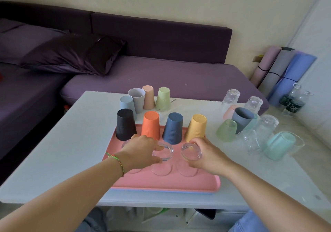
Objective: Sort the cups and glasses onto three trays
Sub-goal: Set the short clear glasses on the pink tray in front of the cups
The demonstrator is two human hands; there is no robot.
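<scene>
Left hand point(141, 150): fingers curled round a clear glass point(163, 153), thumb on the near side, forefinger over the far edge of the upturned base. The glass is held mouth-down on the pink tray point(170, 183).

Right hand point(207, 154): fingers and thumb wrapped round a second clear glass point(190, 153), also base-up on the tray. The two glasses are set side by side between the hands, close but apart.

Just beyond the fingertips, a row of four upturned cups is seen along the tray's far edge: black cup point(125, 124) beyond the left knuckles, then orange cup point(150, 125), navy cup point(173, 127), and yellow cup point(196, 127) just past the right fingers.

A blue edge point(161, 191) is noted under the tray's near side. The tray is laid on a white table point(71, 151).

Farther out past the row, four pastel cups point(148, 97) are grouped on the table. Well off to the right of the right hand, clear glasses point(231, 97) and frosted coloured cups point(226, 130) are clustered.

A woven bracelet point(117, 160) is worn on the left wrist.
</scene>
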